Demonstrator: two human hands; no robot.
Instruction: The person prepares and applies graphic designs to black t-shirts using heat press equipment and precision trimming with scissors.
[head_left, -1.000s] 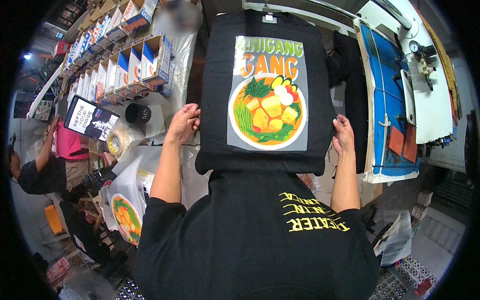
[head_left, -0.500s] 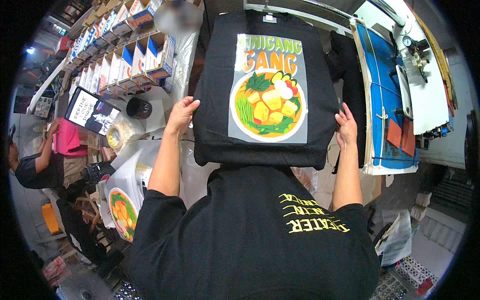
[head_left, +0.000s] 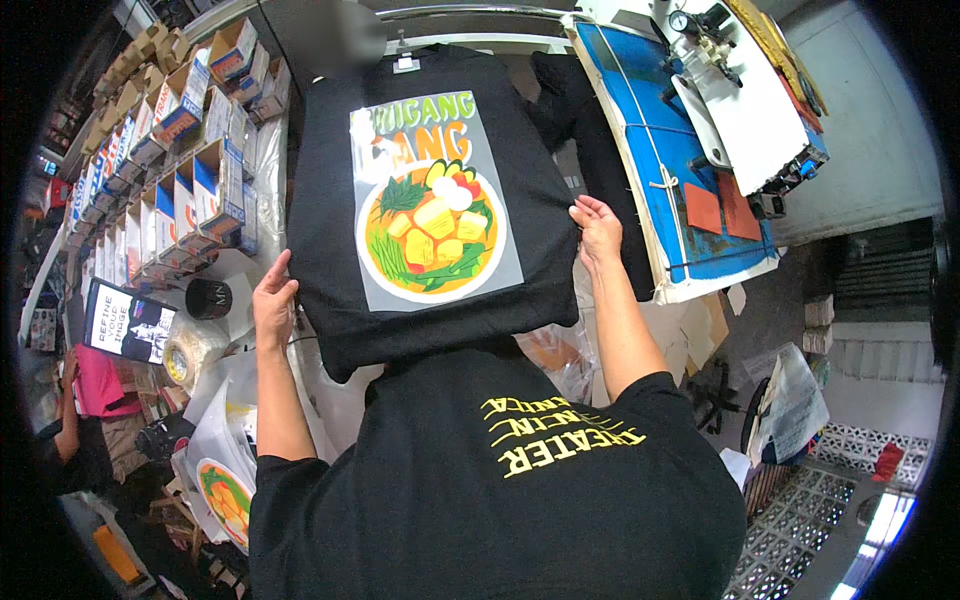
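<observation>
A black T-shirt (head_left: pixel 320 220) lies spread in front of me, its collar at the far end. On its chest rests a shiny rectangular sheet (head_left: pixel 500 270) printed with a bowl of soup and green and orange lettering; glare covers its upper left part. My left hand (head_left: pixel 273 308) is at the shirt's left side, thumb and forefinger at the fabric edge, apparently gripping it. Opposite, my right hand (head_left: pixel 599 235) pinches the right edge and draws the cloth out to a point. The shirt's lower edge hangs loosely toward my body.
A press with a blue padded bed (head_left: pixel 625 110) and gauge stands at right, two orange pads (head_left: pixel 715 208) on it. Cardboard boxes (head_left: pixel 190 200), a black mug (head_left: pixel 208 298), a tape roll (head_left: pixel 192 352) and a tablet (head_left: pixel 128 322) are at left. A person (head_left: pixel 68 430) stands beyond.
The view has swung, so the shirt, both hands and the table appear farther left. Both hands remain at the shirt's sides, and the printed sheet stays on its chest.
</observation>
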